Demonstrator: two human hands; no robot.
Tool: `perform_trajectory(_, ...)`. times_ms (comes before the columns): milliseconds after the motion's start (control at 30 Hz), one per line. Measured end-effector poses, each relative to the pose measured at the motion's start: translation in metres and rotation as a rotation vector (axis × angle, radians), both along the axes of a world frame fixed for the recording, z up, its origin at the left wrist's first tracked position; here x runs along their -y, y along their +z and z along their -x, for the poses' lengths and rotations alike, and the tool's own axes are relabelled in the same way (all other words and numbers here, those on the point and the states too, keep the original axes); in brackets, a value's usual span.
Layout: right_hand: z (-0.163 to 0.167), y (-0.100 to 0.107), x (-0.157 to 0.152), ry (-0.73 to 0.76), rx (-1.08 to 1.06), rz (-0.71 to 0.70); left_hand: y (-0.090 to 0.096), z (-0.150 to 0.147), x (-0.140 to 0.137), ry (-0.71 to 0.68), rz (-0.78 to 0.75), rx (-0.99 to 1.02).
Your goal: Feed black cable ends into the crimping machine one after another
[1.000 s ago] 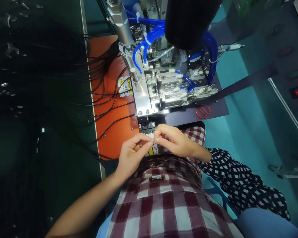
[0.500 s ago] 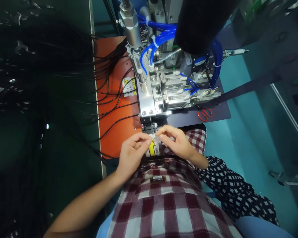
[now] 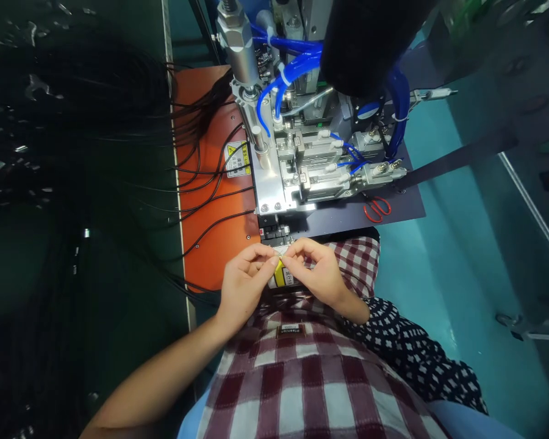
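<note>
L hand (image 3: 242, 283) & R hand (image 3: 322, 274) are just in front of the big silver machine (image 3: 320, 152), b/w it & the checked apron (image 3: 302, 378). L hand has thumb & first finger pinched on a tiny thin bit (image 3: 280, 255), w/ its other fingers curled in. R hand is bent the same way, thumb & finger tips nearly meeting, but can't tell if it has hold of the bit too. The tiny thin bit is in front of the machine, right b/w the tips of both hands, v small, so can't say what it is.

A yellow label (image 3: 280, 277) is in front of the machine too, part hidden by the hands. A small black block (image 3: 277, 235) is at the machine's front foot. The orange board (image 3: 210, 250) is on the machine's left, w/ lots of black wires (image 3: 210, 97) & a warning label (image 3: 238, 158). Blue tubes (image 3: 302, 60) run over the machine. Red scissors (image 3: 378, 210) lie at the machine's front right
</note>
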State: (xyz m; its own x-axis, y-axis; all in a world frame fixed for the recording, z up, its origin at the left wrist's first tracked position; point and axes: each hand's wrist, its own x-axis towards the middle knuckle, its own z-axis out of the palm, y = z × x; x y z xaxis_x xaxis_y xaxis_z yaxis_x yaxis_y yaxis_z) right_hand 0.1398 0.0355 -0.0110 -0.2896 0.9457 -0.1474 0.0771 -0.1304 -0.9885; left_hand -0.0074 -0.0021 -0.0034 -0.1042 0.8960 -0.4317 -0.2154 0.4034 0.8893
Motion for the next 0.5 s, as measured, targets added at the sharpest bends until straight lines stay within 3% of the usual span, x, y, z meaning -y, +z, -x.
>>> perform_trajectory(133, 0.0000, -0.0019, 0.0032, -0.017, -0.011, 0.014, -0.0017, -0.0008, 0.0012, 0.018, 0.008, 0.052)
perform_trajectory(333, 0.0006, -0.0058, 0.0067, -0.046, 0.026, -0.092, -0.0013, -0.0020, 0.0011, 0.020, 0.025, 0.094)
perform_trajectory(500, -0.0034, -0.0036, -0.0023, 0.023, -0.037, 0.055, -0.0003, -0.0013, 0.0001, -0.001, 0.030, 0.109)
